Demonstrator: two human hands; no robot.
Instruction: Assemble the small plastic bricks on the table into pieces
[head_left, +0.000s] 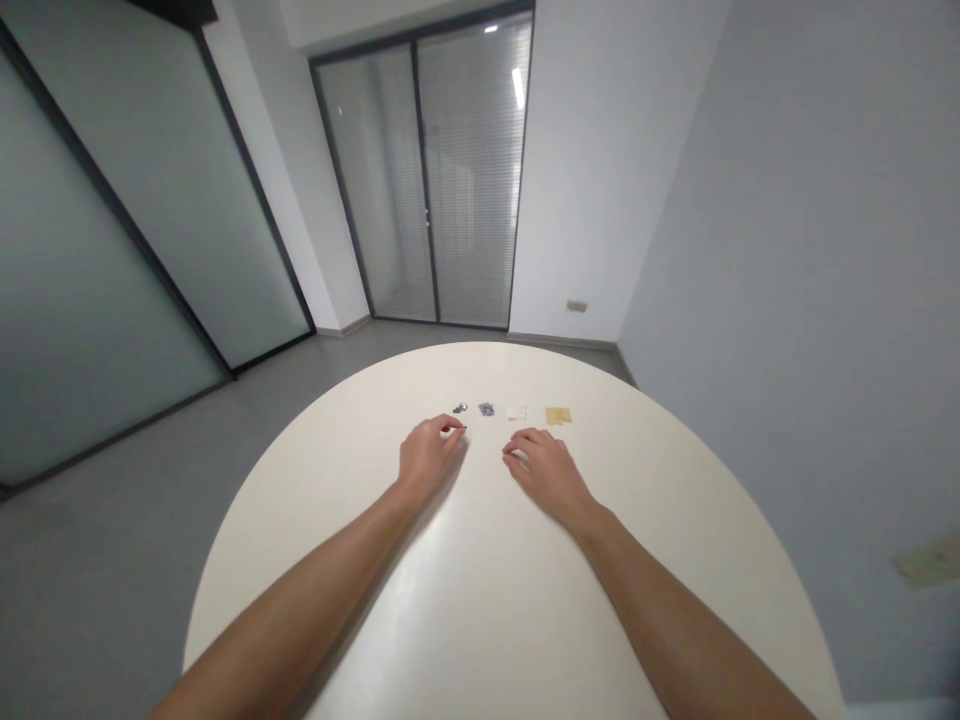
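Note:
My left hand is just in front of a small cluster of dark metallic pieces. Its thumb and fingertips come together around something small and dark, too tiny to make out. To its right, my right hand rests low over the table, fingers bent, with a narrow gap between thumb and fingers and nothing visible in it. Beyond the hands, a row continues rightward with grey-blue pieces, small white pieces and flat yellow pieces.
The round white table extends under both forearms, its curved far edge just past the row of pieces. Behind it are a glass door with blinds, white walls and, at the left, frosted glass panels.

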